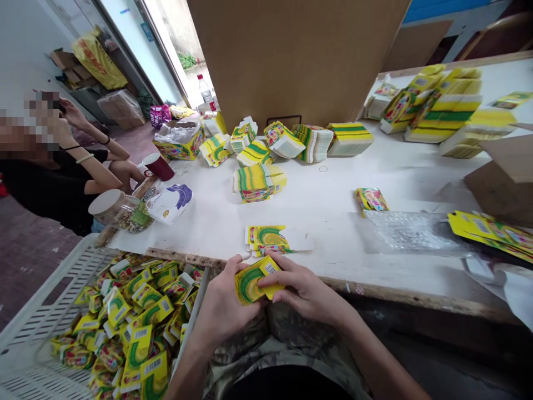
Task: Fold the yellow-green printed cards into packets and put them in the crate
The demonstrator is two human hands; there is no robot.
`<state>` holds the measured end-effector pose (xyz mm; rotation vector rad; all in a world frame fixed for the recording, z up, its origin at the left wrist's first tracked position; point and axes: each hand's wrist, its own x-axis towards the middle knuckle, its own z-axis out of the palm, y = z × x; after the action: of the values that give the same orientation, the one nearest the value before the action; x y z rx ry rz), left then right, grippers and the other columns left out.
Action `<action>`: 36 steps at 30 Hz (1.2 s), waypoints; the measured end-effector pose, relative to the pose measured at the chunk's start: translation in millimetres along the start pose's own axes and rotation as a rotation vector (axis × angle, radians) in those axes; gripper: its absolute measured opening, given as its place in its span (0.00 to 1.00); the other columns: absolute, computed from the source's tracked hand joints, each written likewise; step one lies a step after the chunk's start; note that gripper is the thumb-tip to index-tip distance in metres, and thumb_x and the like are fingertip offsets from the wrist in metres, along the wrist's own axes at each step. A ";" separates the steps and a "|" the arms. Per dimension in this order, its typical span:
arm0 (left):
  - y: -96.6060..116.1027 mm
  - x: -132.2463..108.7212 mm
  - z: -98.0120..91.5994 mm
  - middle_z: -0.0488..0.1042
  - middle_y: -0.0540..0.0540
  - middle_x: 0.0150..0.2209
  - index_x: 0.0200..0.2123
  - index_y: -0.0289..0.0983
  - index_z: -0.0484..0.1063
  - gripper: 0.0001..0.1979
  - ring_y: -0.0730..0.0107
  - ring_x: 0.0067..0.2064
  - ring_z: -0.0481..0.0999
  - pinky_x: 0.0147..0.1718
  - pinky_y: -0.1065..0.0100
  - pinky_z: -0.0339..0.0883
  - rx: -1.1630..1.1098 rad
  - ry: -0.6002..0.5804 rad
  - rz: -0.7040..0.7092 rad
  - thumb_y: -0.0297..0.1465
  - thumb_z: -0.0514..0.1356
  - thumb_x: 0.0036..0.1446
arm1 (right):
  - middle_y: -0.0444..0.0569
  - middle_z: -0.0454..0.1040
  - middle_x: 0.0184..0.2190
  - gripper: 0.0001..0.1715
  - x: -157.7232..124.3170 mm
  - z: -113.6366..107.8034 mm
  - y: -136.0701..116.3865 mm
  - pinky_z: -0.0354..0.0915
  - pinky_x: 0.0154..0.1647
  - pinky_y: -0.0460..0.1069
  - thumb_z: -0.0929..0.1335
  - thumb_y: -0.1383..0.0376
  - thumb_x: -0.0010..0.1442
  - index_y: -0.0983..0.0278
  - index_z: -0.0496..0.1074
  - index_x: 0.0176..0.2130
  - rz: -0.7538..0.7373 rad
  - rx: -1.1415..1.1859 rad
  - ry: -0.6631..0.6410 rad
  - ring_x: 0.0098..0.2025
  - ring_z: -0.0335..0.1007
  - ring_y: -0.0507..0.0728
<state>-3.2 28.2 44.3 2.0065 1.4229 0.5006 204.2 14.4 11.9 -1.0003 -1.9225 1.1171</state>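
Observation:
A small yellow carton (249, 284) with a green curved print and a barcode is held just off the table's front edge. My left hand (227, 303) grips its left side, fingers wrapped round it. From the right, my right hand (293, 283) pinches the barcode end between thumb and fingers. What the carton contains, if anything, is hidden. Right beyond my hands, flat yellow cartons (266, 236) lie on the white table. Farther back sits a stack of flat cartons (254, 180).
A white plastic crate (31, 325) full of cartons stands at lower left. Bundled cartons (350, 139) line the table's back before a large cardboard box (291, 61). Bubble wrap (416, 230) lies right. A jar (120, 211) and a cup (158, 166) stand left, near a seated person (45, 183).

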 end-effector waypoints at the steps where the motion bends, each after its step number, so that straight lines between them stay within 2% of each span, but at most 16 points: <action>1: 2.0 0.9 -0.7 0.75 0.47 0.46 0.53 0.41 0.55 0.35 0.63 0.44 0.77 0.42 0.65 0.70 0.007 0.000 0.014 0.33 0.67 0.44 | 0.55 0.62 0.61 0.13 1.0 -1.9 -3.2 0.56 0.64 0.57 0.68 0.61 0.62 0.60 0.76 0.46 0.003 0.012 0.005 0.66 0.53 0.63; 3: 5.6 2.4 0.0 0.75 0.45 0.46 0.53 0.40 0.56 0.34 0.60 0.45 0.76 0.43 0.63 0.70 0.048 0.037 0.034 0.35 0.67 0.45 | 0.55 0.65 0.58 0.14 3.4 0.5 -9.0 0.57 0.62 0.57 0.69 0.64 0.60 0.61 0.73 0.47 0.021 0.044 0.081 0.63 0.58 0.62; 6: 5.9 0.2 5.4 0.74 0.41 0.47 0.54 0.37 0.57 0.33 0.56 0.46 0.76 0.44 0.59 0.70 0.041 0.089 0.015 0.37 0.66 0.47 | 0.57 0.61 0.60 0.32 6.0 13.9 -10.9 0.56 0.63 0.57 0.69 0.67 0.60 0.60 0.56 0.61 0.053 0.162 0.248 0.63 0.57 0.60; 8: -0.1 -5.7 9.0 0.74 0.41 0.47 0.53 0.37 0.60 0.32 0.58 0.46 0.76 0.44 0.60 0.71 -0.113 0.099 -0.017 0.36 0.67 0.46 | 0.57 0.57 0.63 0.44 7.4 18.7 -5.7 0.59 0.61 0.56 0.70 0.63 0.59 0.59 0.45 0.66 0.031 0.256 0.266 0.62 0.59 0.59; 9: -5.2 -9.8 10.0 0.74 0.42 0.47 0.53 0.37 0.61 0.32 0.59 0.46 0.76 0.44 0.62 0.71 -0.230 0.137 -0.029 0.36 0.68 0.46 | 0.56 0.59 0.63 0.45 8.5 17.7 -1.2 0.62 0.59 0.55 0.70 0.61 0.59 0.58 0.45 0.66 0.040 0.237 0.263 0.60 0.62 0.59; 12: -25.9 -23.3 7.5 0.74 0.44 0.46 0.52 0.39 0.64 0.29 0.65 0.44 0.76 0.43 0.66 0.72 -0.540 0.510 -0.081 0.35 0.68 0.48 | 0.53 0.72 0.51 0.24 14.8 3.0 16.7 0.69 0.49 0.52 0.67 0.61 0.62 0.61 0.62 0.57 0.204 -0.083 0.334 0.48 0.72 0.57; 14: -40.4 -30.1 3.3 0.73 0.45 0.45 0.53 0.39 0.64 0.29 0.66 0.43 0.76 0.45 0.66 0.71 -0.577 0.765 -0.170 0.35 0.68 0.48 | 0.56 0.73 0.45 0.14 21.0 -8.8 28.7 0.69 0.47 0.56 0.66 0.64 0.62 0.64 0.69 0.48 0.337 -0.291 0.418 0.45 0.71 0.60; 15: -46.6 -32.1 1.7 0.73 0.44 0.46 0.53 0.39 0.65 0.30 0.65 0.43 0.76 0.46 0.65 0.71 -0.555 0.822 -0.221 0.35 0.69 0.47 | 0.58 0.72 0.44 0.11 24.2 -13.0 33.6 0.68 0.48 0.59 0.67 0.66 0.61 0.66 0.71 0.45 0.380 -0.355 0.446 0.45 0.70 0.63; 19: -59.6 -31.4 4.4 0.71 0.42 0.48 0.54 0.38 0.63 0.36 0.60 0.47 0.74 0.50 0.58 0.69 -0.411 0.730 -0.263 0.37 0.71 0.42 | 0.59 0.70 0.39 0.07 33.1 -15.0 43.1 0.64 0.47 0.62 0.70 0.72 0.53 0.65 0.71 0.35 0.438 -0.506 0.443 0.45 0.65 0.68; 23: -59.1 -25.9 12.1 0.70 0.40 0.49 0.54 0.37 0.62 0.36 0.56 0.50 0.72 0.53 0.55 0.66 -0.308 0.626 -0.242 0.39 0.71 0.42 | 0.57 0.71 0.39 0.11 34.0 -7.9 42.0 0.64 0.46 0.60 0.69 0.73 0.53 0.64 0.66 0.37 0.432 -0.538 0.411 0.43 0.65 0.66; 26: -63.7 -28.4 3.1 0.70 0.40 0.50 0.54 0.38 0.63 0.36 0.55 0.51 0.72 0.54 0.54 0.66 -0.389 0.579 -0.283 0.40 0.70 0.43 | 0.56 0.72 0.38 0.12 31.8 -5.8 41.0 0.64 0.43 0.58 0.67 0.73 0.54 0.64 0.63 0.39 0.430 -0.518 0.407 0.42 0.67 0.65; 28: -72.5 -34.0 -13.3 0.71 0.40 0.49 0.53 0.37 0.63 0.35 0.54 0.50 0.73 0.54 0.51 0.65 -0.406 0.671 -0.344 0.41 0.70 0.43 | 0.56 0.72 0.38 0.13 30.2 -6.5 41.8 0.65 0.41 0.56 0.67 0.73 0.54 0.64 0.61 0.39 0.428 -0.500 0.423 0.41 0.68 0.65; 30: -83.0 -40.2 -33.5 0.68 0.37 0.52 0.56 0.34 0.61 0.41 0.50 0.54 0.70 0.57 0.47 0.61 -0.260 0.915 -0.397 0.41 0.72 0.40 | 0.55 0.72 0.38 0.13 28.9 -8.3 42.9 0.64 0.41 0.56 0.66 0.73 0.54 0.64 0.60 0.39 0.420 -0.478 0.456 0.41 0.69 0.64; 32: -88.9 -44.0 -48.6 0.58 0.32 0.59 0.60 0.31 0.55 0.50 0.45 0.62 0.60 0.62 0.46 0.53 -0.044 1.137 -0.385 0.40 0.74 0.36 | 0.55 0.72 0.37 0.11 28.2 -9.6 41.6 0.64 0.41 0.56 0.65 0.71 0.55 0.63 0.59 0.38 0.409 -0.447 0.502 0.41 0.69 0.64; 34: -85.2 -42.7 -50.0 0.54 0.32 0.62 0.61 0.33 0.54 0.50 0.47 0.65 0.54 0.63 0.48 0.49 -0.050 1.131 -0.313 0.41 0.73 0.38 | 0.52 0.71 0.36 0.09 28.0 -8.1 34.7 0.64 0.39 0.54 0.65 0.69 0.56 0.61 0.59 0.36 0.393 -0.406 0.541 0.39 0.69 0.61; 36: -71.1 -35.2 -34.8 0.57 0.35 0.62 0.58 0.37 0.58 0.42 0.47 0.64 0.56 0.61 0.48 0.54 -0.331 0.936 -0.190 0.44 0.70 0.43 | 0.48 0.70 0.34 0.09 27.8 -1.8 21.2 0.64 0.35 0.50 0.66 0.66 0.56 0.61 0.59 0.35 0.346 -0.323 0.539 0.34 0.68 0.57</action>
<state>-87.0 20.8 23.5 1.3701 1.8482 1.6041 198.6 46.3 -1.5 -1.6660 -1.5416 0.6179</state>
